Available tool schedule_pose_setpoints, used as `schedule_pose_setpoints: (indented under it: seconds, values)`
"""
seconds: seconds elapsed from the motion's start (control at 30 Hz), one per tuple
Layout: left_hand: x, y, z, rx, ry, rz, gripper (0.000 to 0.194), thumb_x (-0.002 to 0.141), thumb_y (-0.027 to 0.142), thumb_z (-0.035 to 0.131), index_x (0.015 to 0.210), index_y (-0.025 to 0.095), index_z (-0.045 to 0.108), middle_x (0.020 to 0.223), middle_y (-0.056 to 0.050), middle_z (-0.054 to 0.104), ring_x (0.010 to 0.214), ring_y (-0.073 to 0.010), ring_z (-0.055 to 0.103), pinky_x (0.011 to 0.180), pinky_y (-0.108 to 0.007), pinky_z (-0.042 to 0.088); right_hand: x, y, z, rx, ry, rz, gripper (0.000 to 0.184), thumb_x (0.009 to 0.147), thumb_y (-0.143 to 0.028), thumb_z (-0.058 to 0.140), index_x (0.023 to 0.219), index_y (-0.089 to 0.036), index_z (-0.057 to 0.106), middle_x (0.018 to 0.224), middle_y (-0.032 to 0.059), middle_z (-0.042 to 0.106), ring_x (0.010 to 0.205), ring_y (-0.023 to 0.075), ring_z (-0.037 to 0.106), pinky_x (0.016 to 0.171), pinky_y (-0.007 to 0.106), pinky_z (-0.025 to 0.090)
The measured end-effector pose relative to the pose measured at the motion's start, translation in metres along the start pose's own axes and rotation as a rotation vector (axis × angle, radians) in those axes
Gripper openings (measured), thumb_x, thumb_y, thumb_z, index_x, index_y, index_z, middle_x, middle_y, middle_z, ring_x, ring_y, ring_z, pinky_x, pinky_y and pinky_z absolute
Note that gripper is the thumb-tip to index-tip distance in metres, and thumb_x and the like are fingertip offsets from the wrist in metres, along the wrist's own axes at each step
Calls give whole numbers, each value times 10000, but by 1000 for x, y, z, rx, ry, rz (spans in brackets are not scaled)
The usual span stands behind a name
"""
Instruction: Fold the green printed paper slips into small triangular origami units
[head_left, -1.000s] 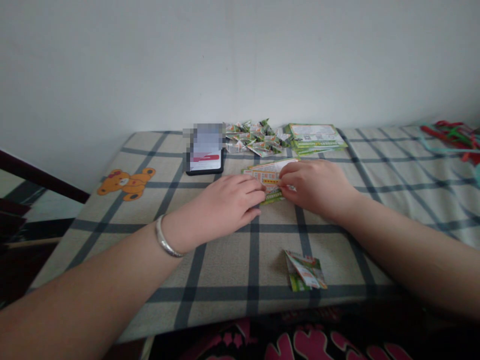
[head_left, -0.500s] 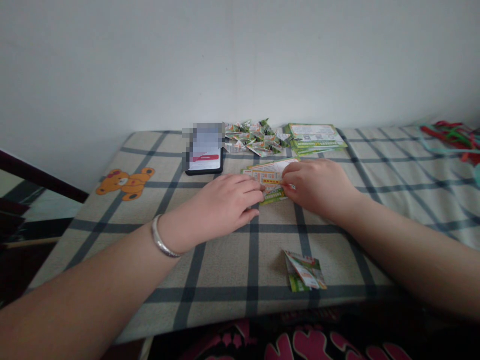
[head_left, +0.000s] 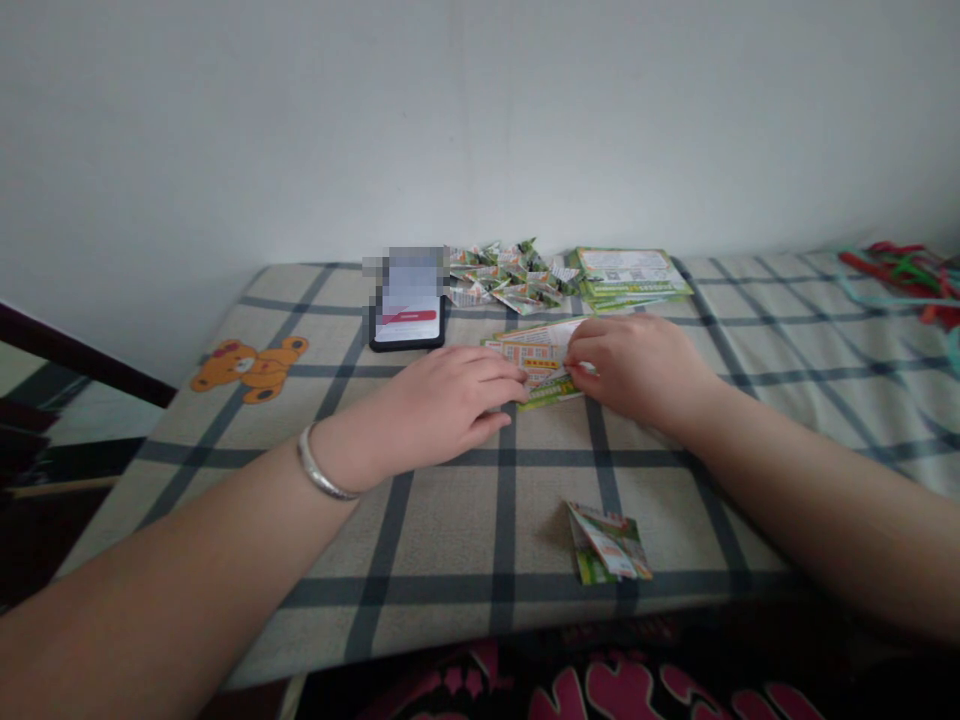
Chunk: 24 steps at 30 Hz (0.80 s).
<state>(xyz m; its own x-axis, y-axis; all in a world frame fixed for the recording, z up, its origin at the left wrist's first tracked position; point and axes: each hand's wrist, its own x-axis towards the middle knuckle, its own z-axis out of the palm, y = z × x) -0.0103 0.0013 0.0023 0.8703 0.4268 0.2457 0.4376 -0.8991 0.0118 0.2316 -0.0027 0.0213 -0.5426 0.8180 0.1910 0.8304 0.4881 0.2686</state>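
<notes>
A printed green-and-white leaflet (head_left: 540,362) lies between my hands, with diagonal fold edges showing. My left hand (head_left: 457,400) is open, its stretched fingers resting on the leaflet's left edge and its thumb apart. On the other side, my right hand (head_left: 637,375) is closed, thumb and curled fingers pinching the leaflet's right end and covering it. Nearer the front edge stands a small folded leaflet piece (head_left: 611,545), touched by neither hand. Beyond the hands sits a pile of folded leaflet pieces (head_left: 510,278), beside a stack of flat leaflets (head_left: 634,275).
A phone (head_left: 409,310) with its screen lit lies left of the folded pile. The checked tablecloth (head_left: 435,530) carries a bear picture (head_left: 251,370) at left. At the far right is a pale blue-rimmed container (head_left: 862,290) with red and green strips. A wall (head_left: 480,120) rises behind.
My left hand has shifted slightly left, its thumb farther from the leaflet. My right hand keeps its pinch, with only a slight shift. The other pieces stay put.
</notes>
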Motion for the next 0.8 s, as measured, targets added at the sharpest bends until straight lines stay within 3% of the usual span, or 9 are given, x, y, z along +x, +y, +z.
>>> schedule_pose_setpoints:
  seconds: [0.23,0.37,0.53,0.8]
  values:
    - [0,-4,3,-73,23,-13,276,898,217,606,1169,190,648,1237,-25,669,1201,-204,555,1070,-388,441,6,20,12,41,126,-212,203,898,-239,530,783,-179,686,780,51,688,689,172,545,688,331,320]
    - [-1,-5,3,-115,26,1,266,896,200,604,1157,193,654,1259,-20,663,1223,-205,544,1094,-398,425,9,28,18,73,171,-314,209,928,-261,517,876,-203,711,806,44,686,751,184,542,737,337,338]
    - [-1,-6,3,-125,48,11,253,908,237,601,1145,173,662,1228,-53,677,1196,-222,564,1067,-418,448,10,29,18,40,186,-362,257,964,-263,473,874,-205,706,797,37,688,774,189,541,773,342,348]
    - [1,-8,3,-183,89,36,236,970,323,507,1053,189,684,1179,-56,698,1164,-221,589,1029,-418,467,13,28,20,-76,266,-444,257,950,-212,480,749,-187,637,734,16,663,702,175,512,708,334,335]
